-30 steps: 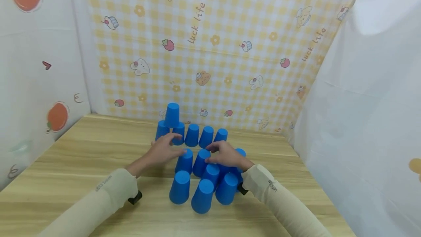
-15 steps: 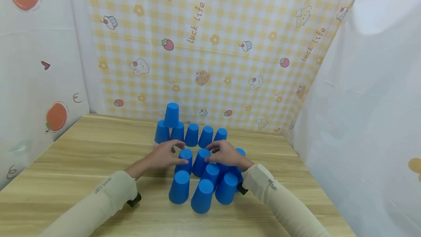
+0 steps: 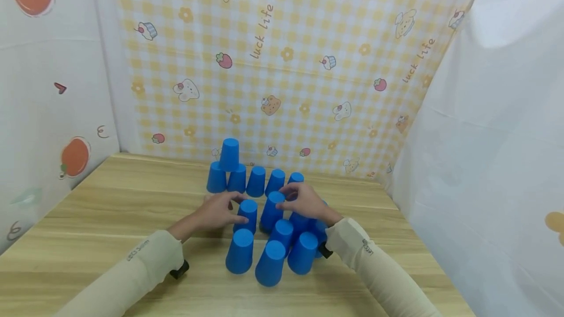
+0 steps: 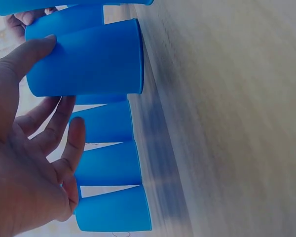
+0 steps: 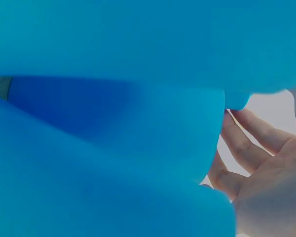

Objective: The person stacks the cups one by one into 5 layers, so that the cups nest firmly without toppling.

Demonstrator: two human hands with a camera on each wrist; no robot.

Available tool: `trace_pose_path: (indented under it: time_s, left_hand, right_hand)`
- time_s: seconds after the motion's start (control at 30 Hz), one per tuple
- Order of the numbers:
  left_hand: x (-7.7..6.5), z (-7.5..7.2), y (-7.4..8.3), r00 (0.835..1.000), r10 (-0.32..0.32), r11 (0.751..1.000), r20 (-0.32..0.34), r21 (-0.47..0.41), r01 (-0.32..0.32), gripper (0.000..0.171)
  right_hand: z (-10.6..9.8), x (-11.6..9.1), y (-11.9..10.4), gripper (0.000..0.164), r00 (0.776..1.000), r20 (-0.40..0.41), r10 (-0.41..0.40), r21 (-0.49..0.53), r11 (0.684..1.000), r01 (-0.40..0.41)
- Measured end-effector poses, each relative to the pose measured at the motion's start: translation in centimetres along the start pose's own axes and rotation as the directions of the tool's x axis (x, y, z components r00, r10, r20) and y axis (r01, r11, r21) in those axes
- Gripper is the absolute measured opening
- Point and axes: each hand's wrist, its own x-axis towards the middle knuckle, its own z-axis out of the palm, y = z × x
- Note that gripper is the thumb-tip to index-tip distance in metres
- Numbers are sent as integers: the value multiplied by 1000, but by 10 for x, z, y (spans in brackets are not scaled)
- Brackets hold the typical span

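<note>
In the head view my left hand (image 3: 217, 212) has its thumb and fingers around an upside-down blue cup (image 3: 246, 214). The left wrist view shows the thumb across this cup's (image 4: 89, 64) near side and fingers on its other side. My right hand (image 3: 306, 204) pinches a second blue cup (image 3: 273, 209) near its top, and that one is raised a little off the table. In the right wrist view large blue cup walls (image 5: 138, 44) hide much of the work, with the fingers (image 5: 244, 148) behind them.
At the back stands a row of upside-down blue cups (image 3: 255, 182), with one cup (image 3: 229, 154) stacked across the two leftmost. Several more cups (image 3: 270, 263) stand close in front of and beneath the hands. A patterned cloth (image 3: 273, 72) hangs behind the wooden table (image 3: 132, 194).
My left hand has moved right and closed around its cup. The right hand has lifted its cup slightly from the table.
</note>
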Motion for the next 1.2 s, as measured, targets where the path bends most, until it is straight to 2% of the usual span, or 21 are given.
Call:
trace_pose_path:
  time_s: [0.13,0.27,0.47,0.63,0.87,1.2]
  left_hand:
    - [0,0,2,999,-14,1000,-30,-5,14,52]
    - [2,-1,2,996,-18,1000,-88,7,18,51]
    - [8,-3,6,979,-18,1000,-204,-19,14,54]
    - [14,-6,12,964,-18,998,-264,-57,4,58]
    - [24,-12,20,953,-21,998,-303,-64,1,61]
    - [34,-21,29,941,-56,998,-334,-41,45,60]
  right_hand:
    - [-2,0,-1,36,1000,-21,-17,6,1000,17]
    - [-4,-1,-3,38,999,-45,11,9,1000,-11]
    - [-5,0,-7,42,994,-105,39,36,999,-35]
    - [-7,3,-7,41,991,-132,35,46,998,-29]
    - [-12,4,-7,40,988,-150,45,59,998,-37]
    - [-19,5,-11,40,987,-157,28,72,997,-17]
